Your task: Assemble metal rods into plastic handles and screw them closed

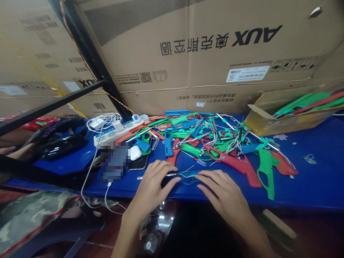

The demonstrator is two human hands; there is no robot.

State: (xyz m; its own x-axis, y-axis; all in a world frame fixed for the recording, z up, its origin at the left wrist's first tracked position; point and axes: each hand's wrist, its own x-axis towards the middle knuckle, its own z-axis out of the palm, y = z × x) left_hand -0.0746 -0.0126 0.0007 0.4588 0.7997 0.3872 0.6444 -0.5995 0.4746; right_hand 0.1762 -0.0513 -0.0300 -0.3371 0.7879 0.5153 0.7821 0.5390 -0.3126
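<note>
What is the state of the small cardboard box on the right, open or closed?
The cardboard box is open: green casings and a red casing show above its front wall.

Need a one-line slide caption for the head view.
Left hand at a slim metal rod, right hand at a blue plastic piece, near a heap of colourful casings on a blue tabletop.

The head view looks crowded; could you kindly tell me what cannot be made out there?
In the head view:
Slim blue plastic piece: partly covered by the bare right hand.
Grey-blue rectangular device: its surface, masked by pixelation.
Open brown cardboard box: lower contents, hidden by its front wall.
White rectangular carton label: fine print, too small and blurred.
</note>
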